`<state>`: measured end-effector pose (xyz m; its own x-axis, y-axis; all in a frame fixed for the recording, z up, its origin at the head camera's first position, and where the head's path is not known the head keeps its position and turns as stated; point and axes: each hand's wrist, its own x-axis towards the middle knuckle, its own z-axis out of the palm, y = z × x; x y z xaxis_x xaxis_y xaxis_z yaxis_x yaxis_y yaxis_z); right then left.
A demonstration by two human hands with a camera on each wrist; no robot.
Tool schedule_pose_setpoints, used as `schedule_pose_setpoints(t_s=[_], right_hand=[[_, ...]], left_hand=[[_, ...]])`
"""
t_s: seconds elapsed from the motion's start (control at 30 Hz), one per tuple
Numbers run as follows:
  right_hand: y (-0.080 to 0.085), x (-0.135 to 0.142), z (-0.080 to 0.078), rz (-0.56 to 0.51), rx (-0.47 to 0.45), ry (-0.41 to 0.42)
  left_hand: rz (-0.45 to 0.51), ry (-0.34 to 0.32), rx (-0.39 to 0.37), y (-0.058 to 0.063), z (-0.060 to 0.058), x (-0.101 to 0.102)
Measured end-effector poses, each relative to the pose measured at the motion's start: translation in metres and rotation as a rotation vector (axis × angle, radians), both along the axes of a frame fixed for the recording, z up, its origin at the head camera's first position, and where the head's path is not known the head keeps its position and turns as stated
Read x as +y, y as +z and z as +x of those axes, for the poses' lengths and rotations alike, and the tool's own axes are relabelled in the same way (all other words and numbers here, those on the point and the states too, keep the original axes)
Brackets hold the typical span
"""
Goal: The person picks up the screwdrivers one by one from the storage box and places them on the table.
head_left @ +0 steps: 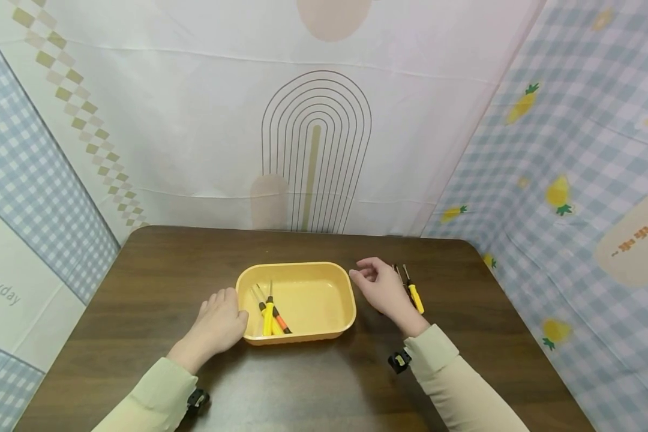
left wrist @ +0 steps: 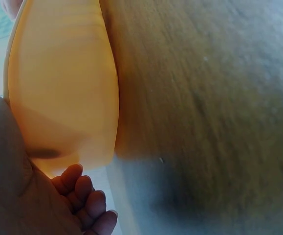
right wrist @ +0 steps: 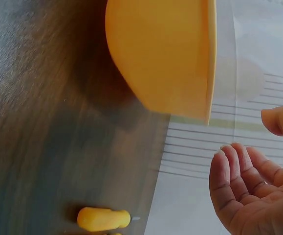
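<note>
A yellow plastic basin sits on the table, with several screwdrivers lying at its left end. Most of these have yellow handles; one handle is orange and black. My left hand holds the basin's left rim, the thumb over the edge and the fingers by the outer end wall. Just past the right rim, my right hand hovers with loosely bent fingers and holds nothing. Beyond it on the table lie more screwdrivers, one with a yellow handle; my hand partly hides the others.
The dark wooden table runs back to a white patterned cloth. Blue checked cloths hang at the left and right. A small black device is worn at the right wrist.
</note>
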<state>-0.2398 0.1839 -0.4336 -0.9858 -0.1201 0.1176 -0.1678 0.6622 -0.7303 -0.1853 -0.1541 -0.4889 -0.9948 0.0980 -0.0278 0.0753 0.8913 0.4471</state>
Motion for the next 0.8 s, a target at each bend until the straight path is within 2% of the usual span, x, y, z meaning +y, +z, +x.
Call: schedule_pose_setpoints(t_s=[0.4, 0.8], right_hand=[[-0.005, -0.028, -0.002, -0.013, -0.039, 0.072], [-0.01, -0.053, -0.004, 0.003, -0.059, 0.15]], left_hand=[[-0.017, -0.001, 0.026, 0.001, 0.0, 0.001], [-0.014, 0.002, 0.013, 0.002, 0.0, 0.001]])
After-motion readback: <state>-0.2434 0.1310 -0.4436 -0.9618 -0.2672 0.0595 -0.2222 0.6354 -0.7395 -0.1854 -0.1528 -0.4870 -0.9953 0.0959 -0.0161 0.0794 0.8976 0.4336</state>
